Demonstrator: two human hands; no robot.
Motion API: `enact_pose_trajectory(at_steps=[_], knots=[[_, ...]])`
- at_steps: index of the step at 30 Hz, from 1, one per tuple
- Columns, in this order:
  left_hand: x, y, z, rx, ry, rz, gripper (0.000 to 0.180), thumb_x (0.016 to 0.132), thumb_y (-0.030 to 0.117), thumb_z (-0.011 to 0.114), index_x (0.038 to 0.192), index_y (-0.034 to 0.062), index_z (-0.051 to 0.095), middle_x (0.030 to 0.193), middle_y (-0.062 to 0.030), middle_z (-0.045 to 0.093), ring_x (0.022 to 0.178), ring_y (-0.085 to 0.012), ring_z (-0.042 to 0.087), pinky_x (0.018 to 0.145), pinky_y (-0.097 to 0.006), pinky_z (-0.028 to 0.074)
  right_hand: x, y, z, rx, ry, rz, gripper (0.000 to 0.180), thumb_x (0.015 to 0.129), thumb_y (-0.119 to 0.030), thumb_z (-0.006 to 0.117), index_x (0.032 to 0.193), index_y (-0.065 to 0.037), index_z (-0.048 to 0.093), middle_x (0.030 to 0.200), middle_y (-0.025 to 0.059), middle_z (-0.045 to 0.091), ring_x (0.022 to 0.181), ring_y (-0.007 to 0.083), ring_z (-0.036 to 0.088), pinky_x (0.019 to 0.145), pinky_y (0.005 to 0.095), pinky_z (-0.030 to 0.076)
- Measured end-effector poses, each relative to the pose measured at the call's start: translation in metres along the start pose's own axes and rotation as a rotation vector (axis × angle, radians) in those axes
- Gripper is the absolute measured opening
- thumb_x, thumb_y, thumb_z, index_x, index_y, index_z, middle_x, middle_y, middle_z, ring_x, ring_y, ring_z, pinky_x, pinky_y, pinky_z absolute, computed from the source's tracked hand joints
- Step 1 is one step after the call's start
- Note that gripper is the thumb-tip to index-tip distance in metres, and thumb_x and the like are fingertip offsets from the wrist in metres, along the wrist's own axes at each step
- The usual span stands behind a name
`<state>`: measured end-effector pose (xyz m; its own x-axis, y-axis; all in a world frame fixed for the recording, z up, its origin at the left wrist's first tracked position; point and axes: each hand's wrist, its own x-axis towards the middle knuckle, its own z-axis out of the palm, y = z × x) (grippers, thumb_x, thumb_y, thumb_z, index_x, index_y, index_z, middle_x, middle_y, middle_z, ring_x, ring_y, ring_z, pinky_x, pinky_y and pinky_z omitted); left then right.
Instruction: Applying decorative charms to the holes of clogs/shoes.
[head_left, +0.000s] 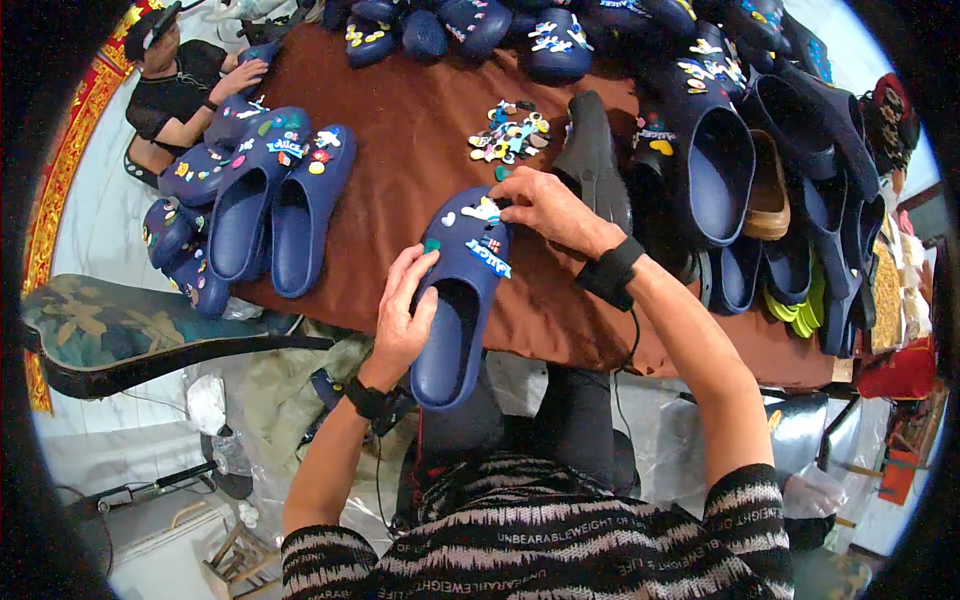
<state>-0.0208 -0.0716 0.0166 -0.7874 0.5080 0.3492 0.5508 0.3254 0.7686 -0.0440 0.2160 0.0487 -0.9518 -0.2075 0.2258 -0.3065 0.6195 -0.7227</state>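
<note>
A dark blue clog (pixel 445 355) is held over the near edge of the table, toe pointing away and heel toward me. My left hand (pixel 405 315) grips its left side, fingers on the upper and thumb by the opening. At the toe, the bent fingers of my right hand (pixel 550 208) pinch a small white shoe charm (pixel 485 212). Other charms, including a blue-and-white lettered one (pixel 489 258), sit on the clog's upper. Just beyond the toe lies a pile of loose colourful charms (pixel 512 132).
A brown cloth (pixel 390 130) covers the table. Decorated blue clogs (pixel 240 220) stand at the left, more (pixel 555 45) along the far edge. Stacked clogs (pixel 720 175) and a dark shoe form (pixel 592 150) are at the right. Another person (pixel 180 100) sits at the far left.
</note>
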Motion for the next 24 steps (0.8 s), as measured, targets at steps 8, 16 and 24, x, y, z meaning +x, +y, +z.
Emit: enact_pose_trajectory(at_steps=[8,16,24], knots=[[0.003,0.007,0.0,0.003,-0.026,-0.007,0.042,0.092,0.004,0.056,0.134,0.0038,0.056,0.144,-0.018,0.047,0.135,-0.0346,0.046,0.114,-0.041,0.034,0.012,-0.003,-0.007,-0.234,-0.083,-0.119,0.023,0.084,-0.006,0.068,0.107,0.0,0.07,0.097,0.017,0.064,0.096,0.0364,0.063,0.085,0.0433,0.051],[0.003,0.007,0.001,0.017,-0.023,0.003,0.042,0.093,0.005,0.056,0.135,0.0039,0.056,0.144,-0.0177,0.046,0.134,-0.0347,0.046,0.113,-0.041,0.035,0.015,-0.004,-0.004,-0.266,-0.108,-0.046,0.023,0.086,-0.009,0.064,0.107,0.0,0.07,0.096,0.0188,0.067,0.096,0.0366,0.065,0.086,0.0443,0.051],[0.002,0.008,0.004,0.041,0.001,0.009,0.041,0.093,0.005,0.056,0.134,0.0038,0.056,0.143,-0.0177,0.047,0.133,-0.0352,0.046,0.113,-0.041,0.035,0.004,0.001,0.01,-0.176,0.031,-0.012,0.019,0.088,-0.016,0.063,0.102,-0.005,0.069,0.093,0.0209,0.069,0.093,0.0402,0.066,0.082,0.0497,0.053]])
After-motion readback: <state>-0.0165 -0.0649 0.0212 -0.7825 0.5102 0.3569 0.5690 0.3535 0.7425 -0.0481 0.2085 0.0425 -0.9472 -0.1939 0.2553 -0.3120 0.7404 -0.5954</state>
